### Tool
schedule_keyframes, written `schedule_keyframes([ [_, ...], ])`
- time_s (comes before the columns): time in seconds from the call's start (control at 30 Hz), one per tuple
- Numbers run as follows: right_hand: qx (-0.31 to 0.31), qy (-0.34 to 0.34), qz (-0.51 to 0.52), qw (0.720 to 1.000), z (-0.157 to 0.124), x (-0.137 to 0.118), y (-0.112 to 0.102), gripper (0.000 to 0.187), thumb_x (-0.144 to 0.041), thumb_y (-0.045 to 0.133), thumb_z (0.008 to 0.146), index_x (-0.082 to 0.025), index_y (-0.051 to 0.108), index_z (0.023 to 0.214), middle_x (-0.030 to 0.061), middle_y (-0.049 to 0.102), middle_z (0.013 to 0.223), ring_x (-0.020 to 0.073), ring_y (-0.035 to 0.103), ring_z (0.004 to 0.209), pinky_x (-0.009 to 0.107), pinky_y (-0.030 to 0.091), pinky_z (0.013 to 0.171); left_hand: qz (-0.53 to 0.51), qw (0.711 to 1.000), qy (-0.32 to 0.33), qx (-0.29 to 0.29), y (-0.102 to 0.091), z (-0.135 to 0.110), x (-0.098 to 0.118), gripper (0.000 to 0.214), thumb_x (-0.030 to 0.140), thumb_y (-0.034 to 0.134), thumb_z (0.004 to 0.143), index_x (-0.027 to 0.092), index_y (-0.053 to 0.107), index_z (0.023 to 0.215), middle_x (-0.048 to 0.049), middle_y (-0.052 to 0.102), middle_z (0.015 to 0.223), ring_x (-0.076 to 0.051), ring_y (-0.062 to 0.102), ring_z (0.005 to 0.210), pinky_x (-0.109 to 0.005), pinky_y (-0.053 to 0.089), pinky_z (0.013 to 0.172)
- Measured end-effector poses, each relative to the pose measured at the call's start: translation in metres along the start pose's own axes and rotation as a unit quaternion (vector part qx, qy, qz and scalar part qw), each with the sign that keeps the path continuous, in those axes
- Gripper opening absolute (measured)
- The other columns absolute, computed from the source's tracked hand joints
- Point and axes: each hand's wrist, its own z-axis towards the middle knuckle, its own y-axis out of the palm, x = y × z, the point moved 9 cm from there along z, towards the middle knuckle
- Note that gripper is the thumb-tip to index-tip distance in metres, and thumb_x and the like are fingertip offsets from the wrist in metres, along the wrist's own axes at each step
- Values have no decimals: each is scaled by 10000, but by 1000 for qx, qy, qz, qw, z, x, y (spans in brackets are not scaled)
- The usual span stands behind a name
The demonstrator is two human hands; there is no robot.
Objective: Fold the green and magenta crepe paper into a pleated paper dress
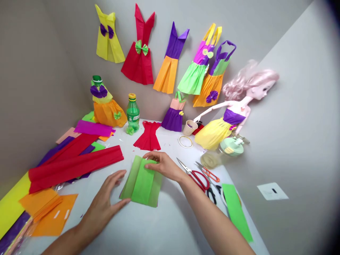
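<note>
Clock readings are taken from the green paper [142, 185], with 12 toward the back wall [164, 10]. The paper lies flat on the desk [159, 233], near the middle of the view; a brighter green panel [144, 177] runs along its centre.

Right hand [166, 166]: positioned at the paper's 12 to 1 o'clock edge, forearm entering from about 5. The thumb lies over the panel; the index fingertip is at the upper edge, close to the thumb with a narrow gap showing. Whether these fingers pinch the sheet cannot be told.

Left hand [107, 193]: located near 9 o'clock, fingers spread and curved, thumb well apart from them. The thumb tip is at the paper's 7 to 8 o'clock corner; contact cannot be confirmed.

Surroundings: a long red strip [77, 168] at 9 o'clock; orange sheets [51, 216] between 8 and 9; a red paper dress [148, 136] at 12, with a green bottle [133, 111] standing behind it; a tape roll [185, 147] and a paper cup [190, 128] between 1 and 2, a doll [233, 117] farther out; red-handled scissors [188, 170] near 3; a loose green strip [236, 212] between 3 and 4.
</note>
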Motion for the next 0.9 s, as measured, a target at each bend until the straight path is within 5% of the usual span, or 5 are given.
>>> schedule_keyframes([
  [0.1,15,-1,62,998,-9,-2,0,327,-379,770,784,-208,703,1054,9,658,950,180,576,903,300,453,835,-127,986,-90,-54,10,19,-20,862,455,798,763,286,373,1493,-131,529,1460,-317,558,1294,-475,484,1064],
  [0.3,59,27,140,988,-25,1,0,618,-440,832,725,-245,627,1274,46,654,1129,215,598,1078,321,485,918,-206,949,-116,-207,40,31,-12,981,352,788,726,196,258,1537,-142,677,1236,-248,680,979,-399,546,878],
  [0.53,59,83,280,955,-69,28,24,573,-517,783,789,-198,650,1246,97,701,1164,252,663,1060,400,488,992,-92,958,-77,-260,46,28,2,510,328,676,777,183,602,1261,-76,707,1124,-269,660,1035,-363,538,874],
  [0.73,71,155,135,976,-100,46,48,340,-400,808,755,-183,723,1003,16,693,847,190,622,753,280,483,671,-25,961,-32,-272,44,28,3,208,357,659,806,207,723,933,-31,668,989,-240,627,947,-308,509,835],
  [0.9,99,157,-37,982,-106,43,51,114,-219,755,751,-211,711,856,-13,654,833,161,570,748,237,415,648,-19,961,-1,-276,44,27,11,203,395,636,852,210,720,843,-42,669,1014,-266,619,1047,-332,496,926],
])
